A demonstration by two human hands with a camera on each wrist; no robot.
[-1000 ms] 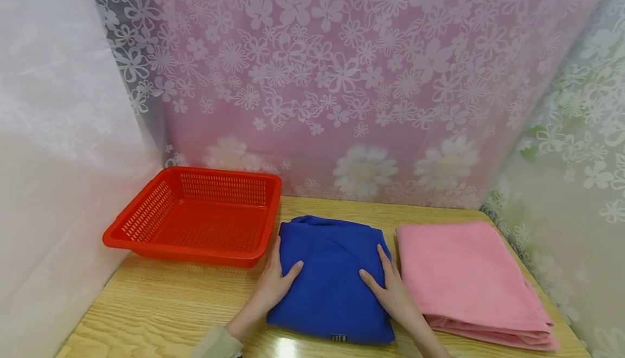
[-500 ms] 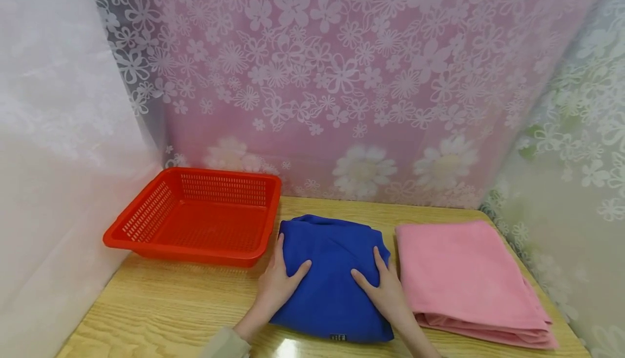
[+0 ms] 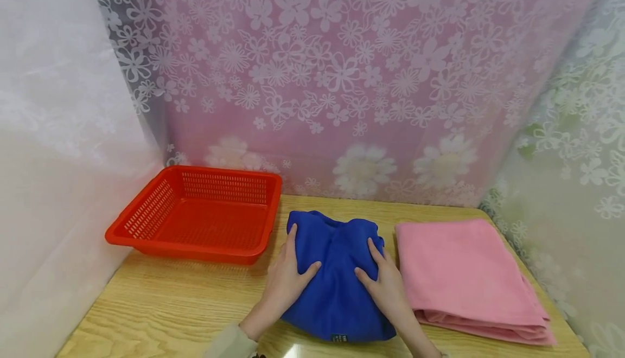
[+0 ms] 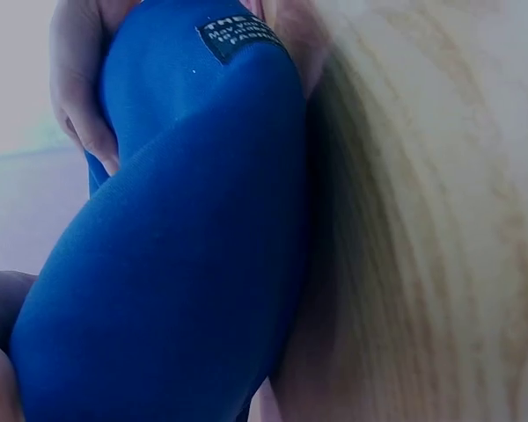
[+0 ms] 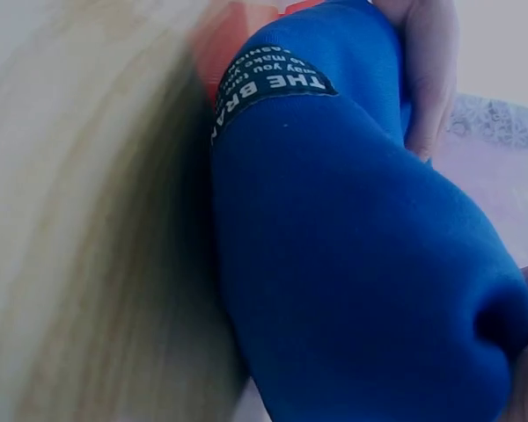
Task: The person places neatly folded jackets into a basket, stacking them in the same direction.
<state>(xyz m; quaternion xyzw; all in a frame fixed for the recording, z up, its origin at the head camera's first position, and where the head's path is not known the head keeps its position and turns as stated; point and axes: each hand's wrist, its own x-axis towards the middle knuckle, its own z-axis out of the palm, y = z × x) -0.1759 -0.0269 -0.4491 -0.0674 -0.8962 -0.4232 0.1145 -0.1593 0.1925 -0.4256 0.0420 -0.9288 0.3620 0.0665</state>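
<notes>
Head view: both hands squeeze the blue folded cloth from either side, on the surface between red basket and pink towel.
Left hand: fingers curled, gripping the left edge.
Right hand: fingers likewise, right edge.
Tip: squeeze evenly, support underneath, so folds hold.

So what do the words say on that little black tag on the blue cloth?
"THE BRA…" on the black tag of the blue cloth, top line, cut off by the fold in the right wrist view.
Smaller lines beneath it: "…ay you", "…o make", the rest too blurred to read.
Same tag in the left wrist view: starts "THE", the rest too small.
</notes>
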